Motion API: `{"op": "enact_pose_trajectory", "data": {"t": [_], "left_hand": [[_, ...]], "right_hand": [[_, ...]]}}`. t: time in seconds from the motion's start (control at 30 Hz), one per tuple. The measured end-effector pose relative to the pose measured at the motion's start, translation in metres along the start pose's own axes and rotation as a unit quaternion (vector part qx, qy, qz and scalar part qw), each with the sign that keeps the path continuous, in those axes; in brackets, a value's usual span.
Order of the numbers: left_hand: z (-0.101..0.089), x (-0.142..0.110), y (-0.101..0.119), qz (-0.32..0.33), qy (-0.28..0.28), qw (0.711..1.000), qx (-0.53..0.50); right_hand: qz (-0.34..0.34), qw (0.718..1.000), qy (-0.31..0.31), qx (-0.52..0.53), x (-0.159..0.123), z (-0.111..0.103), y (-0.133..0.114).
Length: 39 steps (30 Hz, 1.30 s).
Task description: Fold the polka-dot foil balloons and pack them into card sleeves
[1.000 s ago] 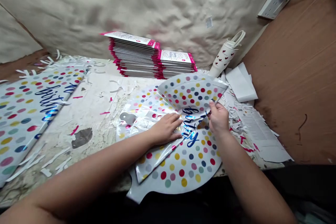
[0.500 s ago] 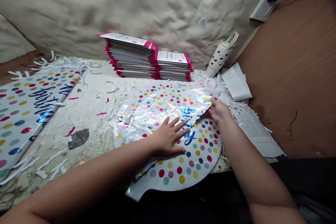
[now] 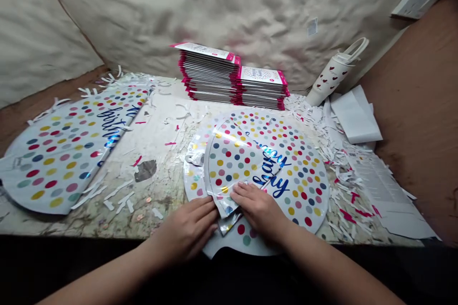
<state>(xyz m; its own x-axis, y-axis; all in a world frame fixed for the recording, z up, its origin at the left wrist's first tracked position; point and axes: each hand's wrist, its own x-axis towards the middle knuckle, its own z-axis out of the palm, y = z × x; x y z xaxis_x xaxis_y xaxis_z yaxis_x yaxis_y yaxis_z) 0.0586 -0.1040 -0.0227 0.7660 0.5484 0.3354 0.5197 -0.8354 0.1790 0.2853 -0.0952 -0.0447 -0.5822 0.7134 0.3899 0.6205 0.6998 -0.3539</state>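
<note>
A round, flat foil balloon (image 3: 304,162) with coloured dots and blue lettering lies on the table in front of me. One part of it is folded over toward the left, forming a dotted wedge (image 3: 232,157) on top. My right hand (image 3: 261,212) lies on the lower end of this wedge, fingers stretched out and pressing down. Just left of the wedge's lower corner is my left hand (image 3: 189,228), its fingers straight and resting against the fold's edge. The undersides of both hands are hidden.
Other dotted foil balloons (image 3: 60,162) lie on the left. Two stacks of pink-edged packets (image 3: 263,88) stand at the back, beside a white tumbler with hearts (image 3: 331,76). White sheets (image 3: 358,114) and paper scraps (image 3: 343,200) cover the right side.
My right hand has brought the balloon's edge over to the left and now presses on it. My left hand has drawn back to the lower left. The view has swung left.
</note>
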Motion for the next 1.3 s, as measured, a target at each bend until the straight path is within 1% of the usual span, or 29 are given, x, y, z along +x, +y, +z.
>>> {"op": "enact_pose_trajectory", "data": {"t": [0.07,0.13,0.17,0.2,0.3,0.33,0.37,0.43,0.53,0.6,0.63,0.67,0.7,0.73,0.77,0.8,0.83,0.87,0.9,0.93,1.0,1.03,1.07,1.13,1.17,1.23,1.3], "left_hand": [[0.003,-0.018,0.003,-0.002,-0.021,0.999,0.026],[0.008,-0.025,0.004,-0.014,-0.031,0.999,0.035],[0.009,-0.027,0.004,-0.019,-0.024,0.999,0.032],[0.010,-0.027,0.004,-0.022,-0.009,0.999,0.029],[0.005,-0.028,0.005,-0.037,0.065,0.997,0.020],[0.003,-0.027,0.006,-0.041,0.078,0.996,0.017],[0.000,-0.025,0.007,-0.039,0.079,0.996,0.017],[-0.002,-0.018,0.009,-0.008,0.050,0.999,0.021],[0.001,-0.003,0.010,0.046,0.013,0.998,0.034],[0.005,0.004,0.010,0.051,0.005,0.998,0.024],[0.005,0.007,0.010,0.037,0.003,0.999,0.009],[0.004,0.010,0.011,0.010,-0.002,1.000,-0.015],[0.001,0.013,0.012,-0.032,-0.012,0.998,-0.047],[-0.004,0.017,0.013,-0.076,-0.027,0.993,-0.085],[-0.009,0.022,0.015,-0.107,-0.059,0.984,-0.131],[-0.014,0.030,0.015,-0.115,-0.104,0.971,-0.181],[-0.018,0.040,0.015,-0.103,-0.152,0.957,-0.227],[-0.020,0.052,0.012,-0.078,-0.184,0.946,-0.255],[-0.018,0.066,0.008,-0.050,-0.193,0.945,-0.261],[-0.013,0.080,0.002,-0.026,-0.187,0.951,-0.243],[0.006,0.107,-0.016,-0.005,-0.124,0.981,-0.149],[0.018,0.118,-0.025,0.022,-0.125,0.986,-0.104],[0.029,0.126,-0.034,0.037,-0.135,0.986,-0.088],[0.048,0.134,-0.045,0.052,-0.167,0.983,-0.058],[0.054,0.135,-0.047,0.046,-0.176,0.982,-0.047],[0.060,0.134,-0.045,0.022,-0.180,0.983,-0.023],[0.061,0.133,-0.037,-0.007,-0.175,0.984,-0.012]], "right_hand": [[0.006,0.999,-0.038,0.007,-0.002,0.002,-0.001],[0.006,0.998,-0.063,0.030,-0.003,0.000,-0.004],[0.005,0.997,-0.069,0.042,-0.004,-0.002,-0.006],[0.006,0.996,-0.072,0.050,-0.005,-0.004,-0.007],[0.018,0.995,-0.074,0.064,-0.010,-0.007,-0.009],[0.022,0.994,-0.078,0.068,-0.011,-0.007,-0.009],[0.025,0.993,-0.084,0.072,-0.011,-0.008,-0.009],[0.030,0.991,-0.101,0.079,-0.011,-0.009,-0.010],[0.031,0.987,-0.123,0.093,-0.009,-0.016,-0.011],[0.015,0.985,-0.132,0.114,-0.010,-0.021,-0.008],[0.008,0.985,-0.123,0.117,-0.013,-0.022,-0.004],[0.005,0.988,-0.104,0.111,-0.015,-0.023,0.001],[0.009,0.993,-0.077,0.094,-0.018,-0.023,0.007],[0.016,0.996,-0.049,0.068,-0.021,-0.023,0.014],[0.022,0.999,-0.026,0.039,-0.024,-0.021,0.022],[0.022,1.000,-0.012,0.013,-0.026,-0.020,0.029],[0.015,1.000,-0.008,-0.005,-0.026,-0.019,0.036],[0.002,1.000,-0.011,-0.016,-0.026,-0.019,0.043],[-0.016,0.999,-0.019,-0.021,-0.024,-0.020,0.048],[-0.034,0.999,-0.029,-0.022,-0.021,-0.021,0.053],[-0.070,0.996,-0.051,-0.013,-0.016,-0.025,0.060],[-0.085,0.995,-0.057,-0.007,-0.015,-0.028,0.062],[-0.094,0.994,-0.056,-0.002,-0.015,-0.029,0.063],[-0.100,0.995,-0.024,0.003,-0.020,-0.031,0.062],[-0.100,0.995,-0.004,0.003,-0.025,-0.031,0.060],[-0.110,0.994,0.021,0.000,-0.037,-0.030,0.054],[-0.126,0.992,0.010,0.006,-0.047,-0.029,0.046]]}}
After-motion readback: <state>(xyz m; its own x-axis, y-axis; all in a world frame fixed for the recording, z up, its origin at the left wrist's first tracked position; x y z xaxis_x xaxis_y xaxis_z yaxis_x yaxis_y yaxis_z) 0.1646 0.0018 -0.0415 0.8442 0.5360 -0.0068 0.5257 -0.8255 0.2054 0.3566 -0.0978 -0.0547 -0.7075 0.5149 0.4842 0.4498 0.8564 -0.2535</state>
